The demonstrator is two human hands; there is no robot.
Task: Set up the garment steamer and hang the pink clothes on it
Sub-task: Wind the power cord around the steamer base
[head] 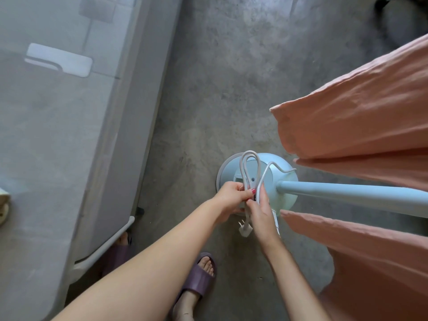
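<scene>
Both hands, left [228, 200] and right [260, 213], pinch the bundled cord [249, 169], its plug [243, 229] dangling below them. Just beyond stands the steamer base [281, 179] on the floor [220, 89], its pole [347, 193] between folds of pink cloth [361, 117].

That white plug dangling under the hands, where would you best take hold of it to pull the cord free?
Grip the plug by its blocky white body, coming from below and the side, fingers clear of the metal prongs pointing up-left. It hangs free under the right hand, while both hands hold the looped cord above the steamer base, so the body is likely the easiest part to pinch.
</scene>
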